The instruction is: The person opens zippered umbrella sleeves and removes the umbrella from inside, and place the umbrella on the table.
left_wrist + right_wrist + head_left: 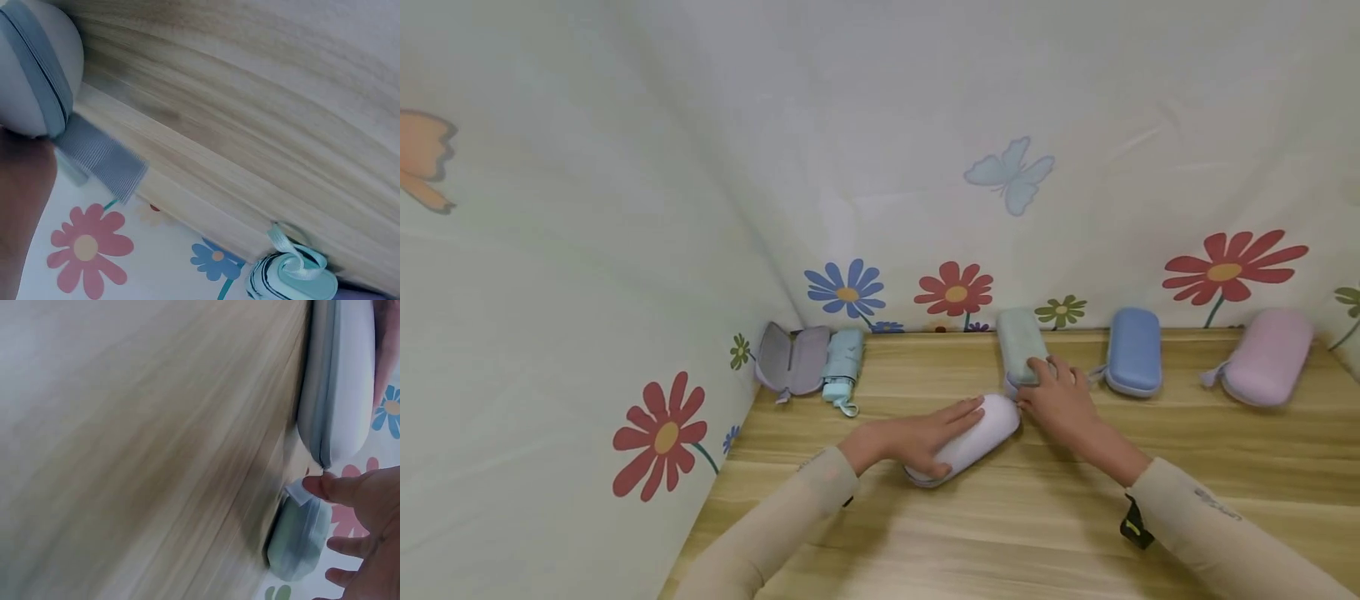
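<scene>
We see our left hand (pixel 917 437) holding the pale lavender zippered case (pixel 992 421) between thumb and fingers, the fingers lying spread over its upper shell and the thumb on the nearer side. The right hand (pixel 1063 404) has its fingers apart, with one tip touching the case's far end; whether it pinches the zipper there, we cannot tell. The zipper seam (pixel 37 69) looks closed wherever it shows, and a grey ribbon tab (pixel 103 156) hangs at the end beside the left thumb. So, in our judgement, this case is almost or fully closed, or its opening is only beginning. Directly beyond the right fingertips lies the mint-green case (pixel 1021 342); to their right are the blue case (pixel 1135 346) and, farther, the pink case (pixel 1270 354), both seemingly closed and not handled. To the left of the left fingers, the folded light-blue umbrella (pixel 844 354) lies outside, beside the open purple case (pixel 811 358), so these two seem left unpacked.
</scene>
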Tool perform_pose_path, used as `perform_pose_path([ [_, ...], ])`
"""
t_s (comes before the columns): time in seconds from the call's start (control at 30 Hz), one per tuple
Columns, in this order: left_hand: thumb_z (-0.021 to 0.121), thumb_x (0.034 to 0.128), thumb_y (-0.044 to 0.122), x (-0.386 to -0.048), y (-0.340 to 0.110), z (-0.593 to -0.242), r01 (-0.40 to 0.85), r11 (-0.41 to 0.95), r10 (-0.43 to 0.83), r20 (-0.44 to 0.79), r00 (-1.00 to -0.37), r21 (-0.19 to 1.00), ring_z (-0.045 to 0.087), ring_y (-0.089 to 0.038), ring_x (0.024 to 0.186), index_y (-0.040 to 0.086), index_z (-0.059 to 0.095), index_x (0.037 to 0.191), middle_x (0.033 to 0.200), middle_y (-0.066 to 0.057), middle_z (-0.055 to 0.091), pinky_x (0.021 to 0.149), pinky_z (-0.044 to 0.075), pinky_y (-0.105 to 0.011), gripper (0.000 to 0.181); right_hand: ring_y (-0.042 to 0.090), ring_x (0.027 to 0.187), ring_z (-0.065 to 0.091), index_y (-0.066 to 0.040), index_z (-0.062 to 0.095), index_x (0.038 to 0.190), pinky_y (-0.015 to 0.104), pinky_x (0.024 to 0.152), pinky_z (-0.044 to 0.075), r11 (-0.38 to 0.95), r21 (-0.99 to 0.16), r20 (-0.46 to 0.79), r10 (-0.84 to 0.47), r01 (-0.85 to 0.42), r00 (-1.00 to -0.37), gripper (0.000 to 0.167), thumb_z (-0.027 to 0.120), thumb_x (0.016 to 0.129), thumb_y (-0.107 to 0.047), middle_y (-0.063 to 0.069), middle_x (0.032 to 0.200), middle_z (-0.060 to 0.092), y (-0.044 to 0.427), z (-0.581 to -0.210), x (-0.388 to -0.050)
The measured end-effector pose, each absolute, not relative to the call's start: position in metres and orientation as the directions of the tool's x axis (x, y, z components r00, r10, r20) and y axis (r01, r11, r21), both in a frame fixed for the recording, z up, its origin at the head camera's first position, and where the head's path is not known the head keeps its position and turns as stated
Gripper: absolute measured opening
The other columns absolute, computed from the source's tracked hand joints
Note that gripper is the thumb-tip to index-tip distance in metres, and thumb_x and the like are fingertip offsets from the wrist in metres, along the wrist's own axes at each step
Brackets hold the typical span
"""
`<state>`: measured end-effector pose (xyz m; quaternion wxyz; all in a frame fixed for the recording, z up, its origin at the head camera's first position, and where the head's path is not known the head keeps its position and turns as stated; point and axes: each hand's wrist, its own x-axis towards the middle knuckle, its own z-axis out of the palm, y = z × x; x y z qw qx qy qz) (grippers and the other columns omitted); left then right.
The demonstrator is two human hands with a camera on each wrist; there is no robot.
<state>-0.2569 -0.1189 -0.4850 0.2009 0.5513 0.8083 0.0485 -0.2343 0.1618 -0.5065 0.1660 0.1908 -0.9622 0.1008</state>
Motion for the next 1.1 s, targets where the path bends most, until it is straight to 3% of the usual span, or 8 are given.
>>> perform_pose_path([
  [0.17, 0.067, 0.0933, 0.026, -0.257, -0.119, -0.485, 0.925, 0.288, 0.942, -0.249, -0.227, 0.248, -0.009, -0.017, 0.156, 0.007, -0.003, 0.163, 0.170, -0.008, -0.014, 0.123, 0.005, -0.026, 0.101, 0.056, 0.128, 0.046, -0.018, 0.079, 0.093, 0.073, 0.092, 0.041, 0.891, -0.111, 0.404, -0.365, -0.441, -0.839, 0.006, 0.079, 0.088, -0.023, 0.025, 0.136, 0.054, 0.163, -0.503, -0.234],
  [0.47, 0.067, 0.0924, 0.028, -0.254, -0.116, -0.483, 0.958, 0.258, 0.946, -0.236, -0.223, 0.127, -0.008, -0.020, 0.157, 0.004, -0.004, 0.163, 0.170, -0.011, -0.012, 0.123, 0.003, -0.027, 0.102, 0.058, 0.130, 0.043, -0.019, 0.080, 0.095, 0.074, 0.094, 0.039, 0.886, -0.126, 0.362, -0.379, -0.447, -0.852, 0.007, 0.078, 0.090, -0.022, 0.025, 0.138, 0.052, 0.166, -0.498, -0.232],
  [0.87, 0.076, 0.0855, 0.022, -0.261, -0.117, -0.485, 0.984, 0.172, 0.954, -0.258, -0.154, 0.051, -0.009, -0.015, 0.156, 0.007, 0.001, 0.164, 0.171, -0.007, -0.008, 0.124, 0.002, -0.030, 0.110, 0.054, 0.130, 0.045, -0.020, 0.081, 0.096, 0.073, 0.092, 0.041, 0.875, -0.096, 0.366, -0.413, -0.475, -0.834, 0.008, 0.077, 0.091, -0.025, 0.023, 0.142, 0.051, 0.165, -0.494, -0.230],
  [0.97, 0.075, 0.0859, 0.018, -0.261, -0.118, -0.486, 0.984, 0.180, 0.953, -0.246, -0.176, -0.004, -0.007, -0.017, 0.157, 0.010, 0.001, 0.164, 0.171, -0.004, -0.007, 0.125, 0.005, -0.035, 0.108, 0.054, 0.129, 0.045, -0.020, 0.081, 0.096, 0.073, 0.092, 0.041, 0.871, -0.100, 0.369, -0.416, -0.480, -0.831, 0.008, 0.077, 0.091, -0.025, 0.023, 0.142, 0.051, 0.164, -0.494, -0.229],
  [1.1, 0.070, 0.0934, 0.017, -0.262, -0.121, -0.495, 0.947, 0.262, 0.935, -0.194, -0.297, -0.188, -0.001, -0.017, 0.157, 0.018, 0.003, 0.165, 0.172, 0.002, -0.003, 0.125, 0.009, -0.041, 0.099, 0.054, 0.129, 0.045, -0.020, 0.080, 0.096, 0.073, 0.092, 0.041, 0.868, -0.116, 0.361, -0.415, -0.482, -0.835, 0.008, 0.078, 0.091, -0.024, 0.023, 0.141, 0.051, 0.166, -0.494, -0.229],
])
